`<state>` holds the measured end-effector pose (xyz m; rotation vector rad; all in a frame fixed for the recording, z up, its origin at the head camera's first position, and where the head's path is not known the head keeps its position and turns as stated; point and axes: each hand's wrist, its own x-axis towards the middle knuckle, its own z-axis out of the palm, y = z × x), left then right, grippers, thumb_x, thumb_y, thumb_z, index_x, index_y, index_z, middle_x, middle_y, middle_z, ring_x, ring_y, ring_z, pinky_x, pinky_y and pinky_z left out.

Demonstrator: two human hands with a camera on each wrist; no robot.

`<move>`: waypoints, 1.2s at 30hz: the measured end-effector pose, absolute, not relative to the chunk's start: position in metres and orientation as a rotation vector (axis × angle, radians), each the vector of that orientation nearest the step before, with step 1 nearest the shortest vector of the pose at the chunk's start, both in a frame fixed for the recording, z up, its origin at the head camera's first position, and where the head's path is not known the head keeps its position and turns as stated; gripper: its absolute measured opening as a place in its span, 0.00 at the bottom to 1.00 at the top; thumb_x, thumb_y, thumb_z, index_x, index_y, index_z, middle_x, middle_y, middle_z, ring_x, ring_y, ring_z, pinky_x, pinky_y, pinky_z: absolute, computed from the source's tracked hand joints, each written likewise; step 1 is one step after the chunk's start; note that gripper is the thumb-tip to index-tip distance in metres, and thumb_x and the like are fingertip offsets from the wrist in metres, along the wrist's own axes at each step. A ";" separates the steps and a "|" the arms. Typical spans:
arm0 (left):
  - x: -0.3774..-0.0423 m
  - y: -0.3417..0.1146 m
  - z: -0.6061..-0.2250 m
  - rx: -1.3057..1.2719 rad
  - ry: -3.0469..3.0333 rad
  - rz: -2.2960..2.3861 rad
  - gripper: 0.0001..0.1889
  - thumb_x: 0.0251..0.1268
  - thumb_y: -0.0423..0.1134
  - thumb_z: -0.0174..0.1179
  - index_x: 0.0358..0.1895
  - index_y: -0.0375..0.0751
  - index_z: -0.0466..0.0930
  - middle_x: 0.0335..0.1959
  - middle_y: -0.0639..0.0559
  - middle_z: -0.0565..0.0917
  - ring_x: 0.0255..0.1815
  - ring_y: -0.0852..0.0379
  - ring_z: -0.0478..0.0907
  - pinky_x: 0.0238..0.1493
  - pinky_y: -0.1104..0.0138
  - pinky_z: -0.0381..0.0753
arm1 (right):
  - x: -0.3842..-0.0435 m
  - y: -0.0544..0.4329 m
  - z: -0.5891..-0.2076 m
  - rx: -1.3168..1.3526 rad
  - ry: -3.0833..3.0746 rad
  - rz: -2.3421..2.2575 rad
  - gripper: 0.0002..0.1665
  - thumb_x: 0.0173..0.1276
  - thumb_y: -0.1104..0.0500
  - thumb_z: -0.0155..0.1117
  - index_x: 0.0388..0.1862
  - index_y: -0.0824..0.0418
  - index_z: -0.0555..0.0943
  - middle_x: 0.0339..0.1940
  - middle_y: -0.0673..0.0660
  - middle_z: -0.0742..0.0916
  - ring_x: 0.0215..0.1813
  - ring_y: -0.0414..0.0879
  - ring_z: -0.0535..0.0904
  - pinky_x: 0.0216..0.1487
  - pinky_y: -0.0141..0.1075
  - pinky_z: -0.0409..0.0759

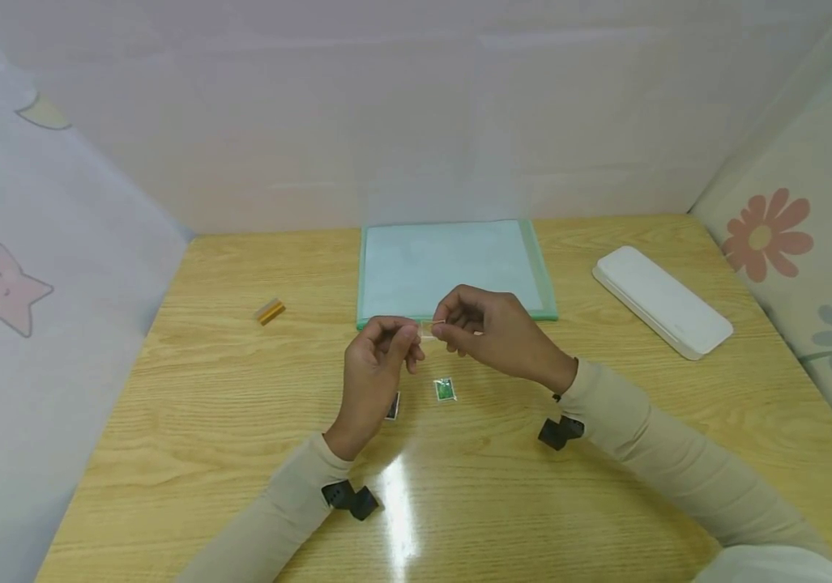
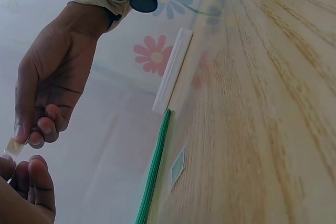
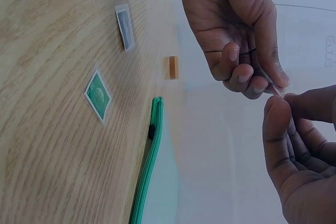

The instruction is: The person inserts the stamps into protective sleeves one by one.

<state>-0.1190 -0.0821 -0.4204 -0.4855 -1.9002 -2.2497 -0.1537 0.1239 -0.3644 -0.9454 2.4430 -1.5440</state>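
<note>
Between both hands, above the table, is a small clear piece [image 1: 427,329], like a thin plastic sleeve or film, its exact kind too small to tell. My left hand [image 1: 373,372] pinches its left end between thumb and forefinger. The right hand [image 1: 499,334] pinches the other end the same way; in the left wrist view the clear piece [image 2: 13,146] looks partly yellowish. Below the hands a green postage stamp [image 1: 445,389] lies on the wood, plainer in the right wrist view. A dark stamp [image 3: 125,28] lies near it, partly covered by my left hand in the head view.
Behind the hands lies a pale blue sheet-like folder [image 1: 452,263] with a green edge [image 3: 148,166]. A long white case [image 1: 663,301] is at the right. To the left is a small orange-brown block [image 1: 270,312]. Printed cloth walls enclose the wooden table [image 1: 241,445].
</note>
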 end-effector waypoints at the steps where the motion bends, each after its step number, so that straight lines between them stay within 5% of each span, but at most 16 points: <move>1: -0.119 -0.082 -0.420 -0.485 -1.899 -2.245 0.10 0.78 0.34 0.55 0.49 0.27 0.75 0.37 0.30 0.76 0.32 0.47 0.79 0.29 0.64 0.80 | -0.154 0.124 -0.364 -0.956 2.454 -1.533 0.05 0.75 0.52 0.64 0.43 0.50 0.80 0.32 0.51 0.85 0.29 0.42 0.81 0.29 0.37 0.81; 13: -0.118 -0.082 -0.419 -0.504 -1.876 -2.225 0.08 0.77 0.32 0.55 0.49 0.28 0.75 0.37 0.33 0.77 0.32 0.41 0.75 0.29 0.66 0.78 | -0.155 0.122 -0.358 -0.960 2.490 -1.461 0.04 0.74 0.53 0.65 0.42 0.50 0.80 0.30 0.48 0.85 0.26 0.42 0.81 0.26 0.37 0.80; 21: -0.116 -0.083 -0.420 -0.473 -1.955 -2.154 0.08 0.76 0.34 0.57 0.50 0.31 0.76 0.38 0.41 0.79 0.31 0.46 0.76 0.28 0.66 0.77 | -0.154 0.122 -0.359 -0.957 2.478 -1.445 0.06 0.76 0.50 0.62 0.45 0.50 0.80 0.32 0.47 0.85 0.28 0.43 0.82 0.28 0.38 0.81; 27: -0.114 -0.083 -0.421 -0.431 -1.974 -2.134 0.08 0.76 0.34 0.58 0.49 0.33 0.77 0.35 0.38 0.77 0.28 0.53 0.75 0.25 0.67 0.74 | -0.152 0.123 -0.359 -0.973 2.552 -1.442 0.05 0.76 0.51 0.63 0.43 0.51 0.81 0.29 0.47 0.84 0.28 0.39 0.81 0.29 0.41 0.81; 36: -0.115 -0.079 -0.419 -0.448 -1.980 -2.142 0.08 0.76 0.34 0.58 0.49 0.32 0.76 0.39 0.38 0.79 0.31 0.43 0.75 0.26 0.68 0.74 | -0.150 0.120 -0.359 -1.000 2.526 -1.483 0.04 0.74 0.53 0.66 0.39 0.51 0.82 0.28 0.47 0.86 0.26 0.45 0.81 0.24 0.36 0.78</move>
